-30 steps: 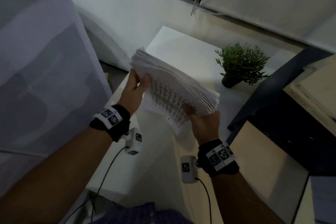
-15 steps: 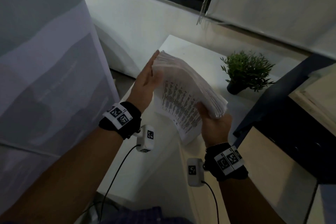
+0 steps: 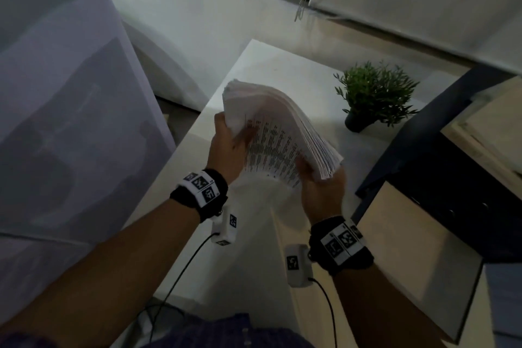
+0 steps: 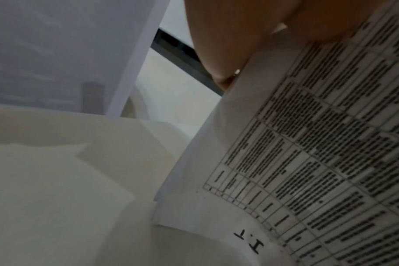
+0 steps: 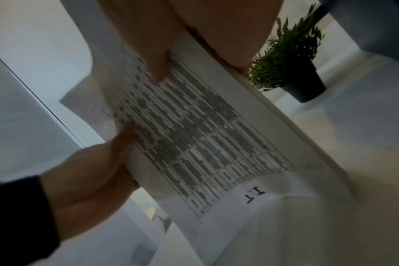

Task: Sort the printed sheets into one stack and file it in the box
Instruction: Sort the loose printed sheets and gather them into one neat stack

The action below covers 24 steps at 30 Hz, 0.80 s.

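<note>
The stack [image 3: 278, 124] of printed sheets is being held in the air above the white desk [image 3: 271, 65], tilting so that its far end is sitting higher than its near end. It is thick, white, and bowing upward along its length. Its edges are not lining up: the sheets are fanning out along the right side and at the far corner. The sheet facing down is showing a table of dense black text rows, with "1.1" printed below the grid near one corner. That bottom sheet is curling away from the rest at the near end. The box cannot be made out with certainty in these views.
</note>
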Motion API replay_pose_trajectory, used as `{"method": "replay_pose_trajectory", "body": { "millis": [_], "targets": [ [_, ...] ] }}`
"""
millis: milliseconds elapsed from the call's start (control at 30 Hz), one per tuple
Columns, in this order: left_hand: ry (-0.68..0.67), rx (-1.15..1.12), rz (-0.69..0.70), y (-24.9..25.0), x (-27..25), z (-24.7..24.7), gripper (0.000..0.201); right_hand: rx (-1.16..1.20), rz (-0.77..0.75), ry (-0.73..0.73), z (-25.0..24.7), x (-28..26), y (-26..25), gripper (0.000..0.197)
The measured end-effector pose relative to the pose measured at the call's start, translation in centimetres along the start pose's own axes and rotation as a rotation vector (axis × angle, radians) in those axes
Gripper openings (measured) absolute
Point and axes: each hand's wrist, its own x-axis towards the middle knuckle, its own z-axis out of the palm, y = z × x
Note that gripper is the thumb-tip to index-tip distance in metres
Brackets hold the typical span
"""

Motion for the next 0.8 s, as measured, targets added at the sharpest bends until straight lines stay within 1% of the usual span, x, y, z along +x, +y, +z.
{"method": "replay_pose_trajectory", "body": {
  "millis": [67, 133, 167, 200, 233, 300, 333, 367, 467, 500, 567, 600, 733, 767, 800],
  "targets": [
    [-0.013, 0.042, -0.004, -0.5, 0.2, 0.1, 0.025, -0.056, 0.018, 0.003, 0.2, 0.1, 0.3, 0.023],
    [0.015, 0.019, 0.021, 0.1, 0.2, 0.1, 0.018, -0.045, 0.004, 0.042, 0.1, 0.6, 0.3, 0.023],
    [0.032, 0.004, 0.035, 0.4, 0.0, 0.1, 0.018, -0.017, 0.009, 0.067, -0.1, 0.6, 0.0, 0.023],
    [0.039, -0.013, 0.049, 0.6, -0.3, 0.0, 0.023, -0.008, 0.021, 0.070, -0.4, 0.5, -0.2, 0.019],
    [0.027, -0.049, 0.046, 0.5, -0.6, -0.1, 0.026, -0.009, 0.038, 0.048, -0.5, 0.2, -0.5, 0.019],
    [-0.033, -0.112, 0.015, -0.3, -1.4, -0.9, 0.028, 0.005, 0.085, 0.011, -0.6, -0.5, -0.7, 0.034],
    [-0.061, -0.143, -0.003, -0.7, -1.7, -1.3, 0.031, 0.011, 0.096, 0.013, -0.7, -0.7, -0.7, 0.038],
    [-0.076, -0.178, -0.009, -0.9, -1.7, -1.6, 0.035, 0.010, 0.091, 0.016, -0.8, -0.6, -0.8, 0.041],
    [-0.077, -0.322, -0.002, -0.3, -1.4, -1.9, 0.034, -0.024, 0.020, 0.004, -1.0, 0.0, -0.8, 0.054],
    [-0.067, -0.369, -0.014, 0.0, -1.2, -1.8, 0.040, -0.028, 0.002, 0.006, -1.0, 0.1, -0.9, 0.055],
    [-0.050, -0.410, -0.059, 0.4, -0.7, -2.0, 0.056, -0.022, -0.014, 0.017, -1.2, 0.2, -1.1, 0.052],
    [-0.055, -0.405, -0.073, 0.5, -0.6, -2.1, 0.060, -0.021, -0.017, 0.013, -1.3, 0.3, -1.1, 0.049],
    [-0.065, -0.366, -0.052, 1.7, 0.1, -2.1, 0.063, 0.054, 0.044, 0.000, -1.5, 0.7, -1.2, 0.045],
    [-0.095, -0.350, -0.028, 2.2, 0.2, -2.1, 0.066, 0.051, 0.031, 0.004, -1.5, 0.7, -1.2, 0.044],
    [-0.134, -0.347, 0.007, 2.4, 0.4, -2.0, 0.063, 0.054, 0.028, 0.004, -1.4, 0.8, -1.0, 0.043]
  ]
}}
